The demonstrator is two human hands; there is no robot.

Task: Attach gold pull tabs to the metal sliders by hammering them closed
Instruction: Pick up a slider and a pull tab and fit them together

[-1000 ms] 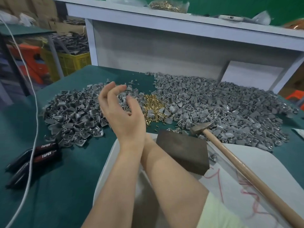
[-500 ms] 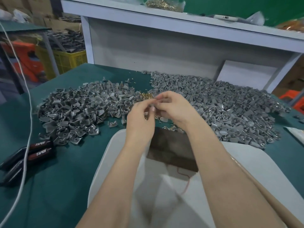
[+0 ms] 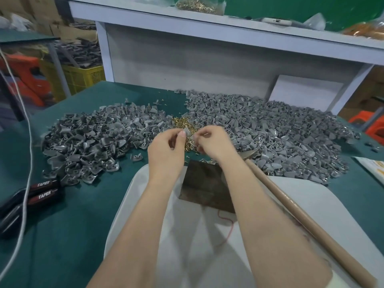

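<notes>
Two big heaps of grey metal sliders lie on the green table, one on the left (image 3: 87, 142) and one on the right (image 3: 280, 138). Between them sits a small pile of gold pull tabs (image 3: 182, 123). Above that pile my left hand (image 3: 166, 146) pinches a grey slider (image 3: 187, 133) between thumb and fingertips. My right hand (image 3: 212, 140) meets it fingertip to fingertip and pinches something small that I cannot make out. A dark metal block (image 3: 205, 183) lies just below my hands. The hammer (image 3: 291, 202) rests to its right, head by my right wrist.
A white board (image 3: 311, 204) lies under the block and my forearms. Black tool handles marked TAPER (image 3: 41, 190) and a white cable (image 3: 27, 163) are at the left. A white shelf (image 3: 228, 32) stands behind the heaps, a paper sheet (image 3: 372, 169) at the right edge.
One second ago my left hand was raised alone with its fingers loose. Both hands have since come together over the gold pile, pinching small parts between the fingertips.
</notes>
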